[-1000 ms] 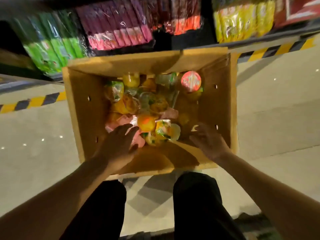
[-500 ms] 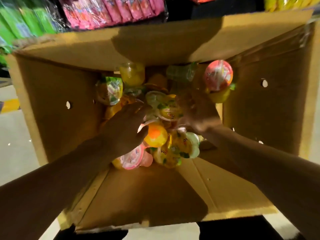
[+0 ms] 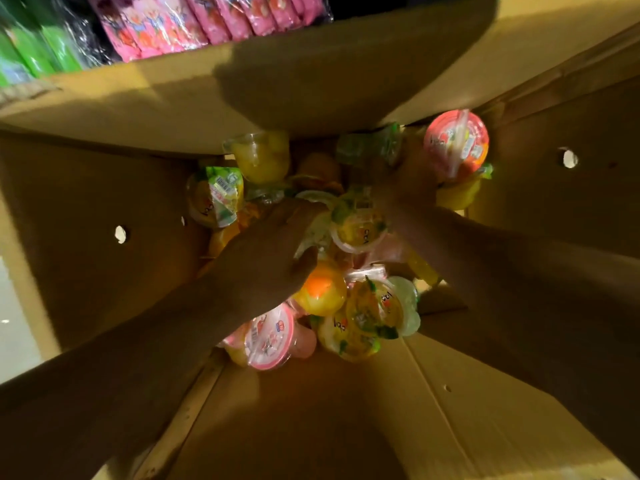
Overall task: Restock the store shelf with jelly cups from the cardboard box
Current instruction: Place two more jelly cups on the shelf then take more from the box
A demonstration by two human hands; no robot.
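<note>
Cardboard everywhere, so we'll use the cardboard box (image 3: 86, 237) as our landmark. Both hands are down inside it, right on the heap of jelly cups (image 3: 356, 230) on its floor. Our left hand (image 3: 263, 261) lies over the middle of the heap, fingers curled onto a pale cup, thumb against the orange one below it; looks like a grip forming, though we can't see it fully closed. Our right hand (image 3: 408, 185) is deeper, toward the box's far wall, next to the pink-lidded cup (image 3: 457, 143) propped in the far right corner. It's dark and blurry there, so we honestly can't tell if it's pinching anything.

Tip for this step: grab cups by the body, not the film lid, and take top ones first so the heap doesn't slump. The shelf packets (image 3: 207, 26) show past the box's far flap.
</note>
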